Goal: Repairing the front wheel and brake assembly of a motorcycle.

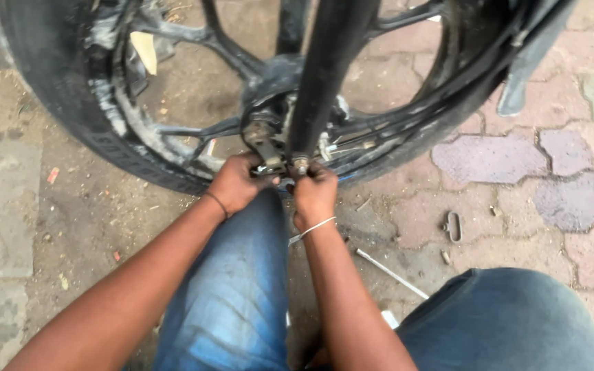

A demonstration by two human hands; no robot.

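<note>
- Wheel hub (pixel 269 130): it sits at the centre of the black motorcycle wheel (pixel 104 137), low on the fork leg (pixel 324 75), and we work at its underside.
- Our left hand (pixel 237 182) closes on the bracket (pixel 267 145) left of the hub.
- Our right hand (pixel 314 191) pinches the axle nut (pixel 301 165) just right of it.
- Right of the hub and nearer us, a metal rod (pixel 391 273) and a small link (pixel 454 227) lie on the paving (pixel 558 192).

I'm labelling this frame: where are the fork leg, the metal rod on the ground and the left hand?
fork leg (pixel 324 75), head view, mid-tube.
metal rod (pixel 391 273), head view, mid-shaft.
left hand (pixel 237 183), head view, back of hand.
</note>
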